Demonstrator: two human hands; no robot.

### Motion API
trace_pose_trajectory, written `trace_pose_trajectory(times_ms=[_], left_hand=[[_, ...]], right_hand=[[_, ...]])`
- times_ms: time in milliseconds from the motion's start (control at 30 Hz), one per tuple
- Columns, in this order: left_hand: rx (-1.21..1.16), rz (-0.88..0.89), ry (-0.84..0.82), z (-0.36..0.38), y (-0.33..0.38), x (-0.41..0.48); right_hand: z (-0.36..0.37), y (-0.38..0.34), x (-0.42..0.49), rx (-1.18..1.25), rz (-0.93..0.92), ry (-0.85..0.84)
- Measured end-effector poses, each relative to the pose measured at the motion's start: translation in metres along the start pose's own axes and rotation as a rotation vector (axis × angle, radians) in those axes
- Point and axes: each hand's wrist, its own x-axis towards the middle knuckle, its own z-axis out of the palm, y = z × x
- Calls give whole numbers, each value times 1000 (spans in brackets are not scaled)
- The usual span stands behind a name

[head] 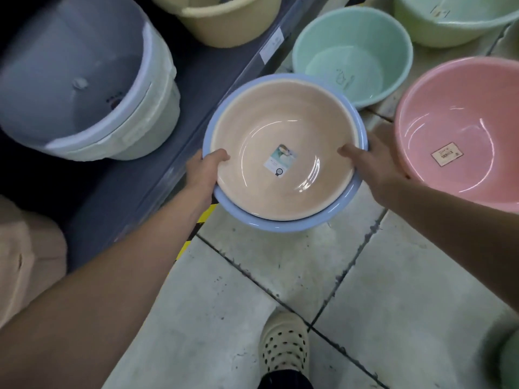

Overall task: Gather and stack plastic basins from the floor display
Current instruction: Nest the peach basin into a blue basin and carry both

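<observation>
A beige basin (269, 122) with a sticker inside is nested in a blue basin (280, 224), and I hold the pair above the tiled floor. My left hand (203, 172) grips the left rim with the thumb inside. My right hand (373, 167) grips the right rim, thumb over the edge. A pink basin (460, 113) stands on the floor to the right. Behind it sits a mint green basin (351, 35), and a pale green basin (449, 26) is at the top right.
A dark low shelf (157, 153) runs along the left, carrying a stack of grey and white tubs (84, 80), a cream tub (224, 21) and a beige one (28, 248). Yellow-black tape (196, 228) marks its base. My shoe (285, 343) rests on the floor tiles below.
</observation>
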Motion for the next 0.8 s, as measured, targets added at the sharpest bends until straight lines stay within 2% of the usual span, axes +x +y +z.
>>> trace_pose_trajectory(times_ms=[200, 367, 533, 700, 800], left_hand=[[25, -37, -49, 5, -41, 24], [25, -49, -75, 3, -72, 33], [-29, -50, -107, 4, -85, 37], [9, -72, -54, 8, -79, 29], [37, -104, -45, 4, -76, 10]], right_hand=[[14, 35, 5, -59, 49, 103], [22, 59, 2, -52, 44, 100], [26, 68, 8, 46, 73, 103], [28, 65, 8, 79, 92, 66], [20, 63, -12, 124, 123, 102]])
